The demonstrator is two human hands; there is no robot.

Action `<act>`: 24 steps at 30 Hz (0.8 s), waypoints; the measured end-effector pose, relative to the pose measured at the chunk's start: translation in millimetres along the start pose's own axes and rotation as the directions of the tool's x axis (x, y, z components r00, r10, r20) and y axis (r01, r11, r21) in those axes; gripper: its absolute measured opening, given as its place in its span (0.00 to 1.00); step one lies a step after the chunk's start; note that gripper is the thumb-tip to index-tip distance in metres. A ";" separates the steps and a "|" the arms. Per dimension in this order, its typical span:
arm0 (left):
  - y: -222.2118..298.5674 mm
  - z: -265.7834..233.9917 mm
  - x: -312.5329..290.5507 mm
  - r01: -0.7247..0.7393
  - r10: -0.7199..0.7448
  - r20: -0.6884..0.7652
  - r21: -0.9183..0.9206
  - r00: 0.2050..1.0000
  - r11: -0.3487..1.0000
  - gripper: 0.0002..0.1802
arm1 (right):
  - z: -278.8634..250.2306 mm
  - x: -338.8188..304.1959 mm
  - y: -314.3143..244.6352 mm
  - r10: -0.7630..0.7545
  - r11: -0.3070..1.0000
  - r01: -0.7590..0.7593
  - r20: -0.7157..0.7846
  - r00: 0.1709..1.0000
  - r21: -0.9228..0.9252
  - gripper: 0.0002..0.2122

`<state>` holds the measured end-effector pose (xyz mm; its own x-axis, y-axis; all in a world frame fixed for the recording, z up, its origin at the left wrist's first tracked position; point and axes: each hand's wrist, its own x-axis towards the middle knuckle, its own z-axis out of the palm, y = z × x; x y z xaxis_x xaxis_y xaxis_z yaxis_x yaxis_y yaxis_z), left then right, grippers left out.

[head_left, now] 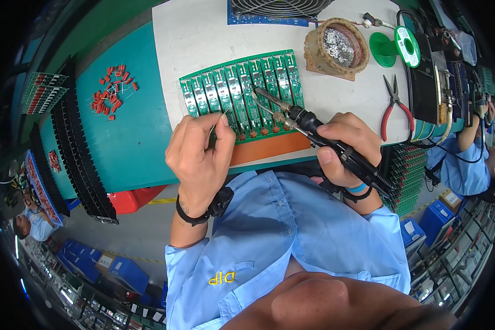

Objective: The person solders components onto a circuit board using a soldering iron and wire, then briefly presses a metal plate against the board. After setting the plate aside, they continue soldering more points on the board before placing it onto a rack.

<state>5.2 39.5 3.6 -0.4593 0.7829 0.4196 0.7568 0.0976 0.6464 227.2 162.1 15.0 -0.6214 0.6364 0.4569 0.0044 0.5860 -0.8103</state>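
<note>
At the middle of the desk a green circuit-board panel, made up of narrow strips side by side, lies on a white sheet; directions here run from that panel. Toward 7 o'clock is the left hand, its thumb and forefinger pinched almost closed on a thin wire. Toward 4 o'clock, the fingers of the right hand curl around the black handle of a soldering iron, whose tip points to 10 o'clock over the panel; whether it touches cannot be told. At 2 o'clock a rough brown pot with a thick rim holds silvery, crumbly metal. Just beyond it stands a green spool, and at 3 o'clock lie red-handled pliers, jaws parted. Red components with thin leads form a loose pile at 9 o'clock, in no container. Farther out, at 8 o'clock, a blue tray is spread with many small reddish pieces, past black slotted racks. Toward 7 o'clock, on the floor, stand blue crates, their contents too small to make out.
</note>
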 end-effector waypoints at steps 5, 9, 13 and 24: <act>-0.6 0.0 -0.5 0.000 0.000 0.007 0.001 1.000 1.000 0.07 | 0.2 -0.1 0.0 0.002 1.000 -0.002 -0.006 1.000 -0.003 0.13; -1.0 0.8 -0.8 -0.005 0.005 0.010 0.000 1.000 1.000 0.07 | 0.4 -0.2 0.1 0.003 1.000 -0.003 -0.008 1.000 -0.007 0.13; -2.1 3.9 0.9 -0.020 0.020 0.008 0.000 1.000 1.000 0.07 | 0.9 -1.7 -0.6 0.014 1.000 -0.014 -0.002 1.000 -0.007 0.13; -0.2 -1.7 -0.7 0.000 0.000 0.009 0.014 1.000 1.000 0.07 | 1.3 -2.9 -1.4 0.000 0.999 -0.001 -0.010 1.000 -0.044 0.14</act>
<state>4.6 37.9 4.3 -0.4549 0.7886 0.4138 0.7633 0.1060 0.6373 228.0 158.7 14.3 -0.6137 0.6416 0.4601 0.0397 0.6071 -0.7936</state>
